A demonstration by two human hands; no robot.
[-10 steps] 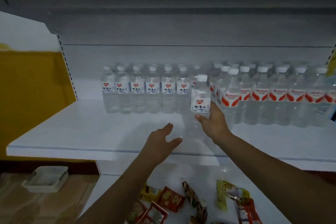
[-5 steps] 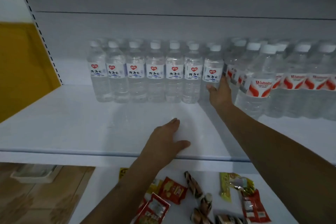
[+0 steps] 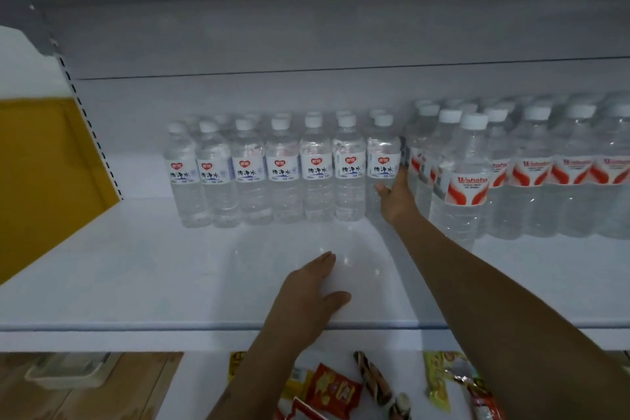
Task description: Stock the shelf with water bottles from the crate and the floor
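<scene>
Water bottle (image 3: 382, 169): small, full, clear plastic, upright at the right end of the front row on the shelf (image 3: 136, 269), at 12 o'clock; probably light, thin-walled, slick; best held at the labelled waist. Right hand (image 3: 397, 196) reaches forward, fingers loosely curved against its lower side, grip uncertain; left hand (image 3: 308, 297) rests flat at 6 o'clock, fingers together, holding nothing.

shop | white shelf (image 3: 136, 283) | rowed water bottles (image 3: 315, 177) | snack packets (image 3: 332, 392)

seven front blue-label bottles (image 3: 283, 170), two hands (image 3: 306, 303)

Bottles (image 3: 315, 174) line the shelf (image 3: 136, 276) rear.
</scene>
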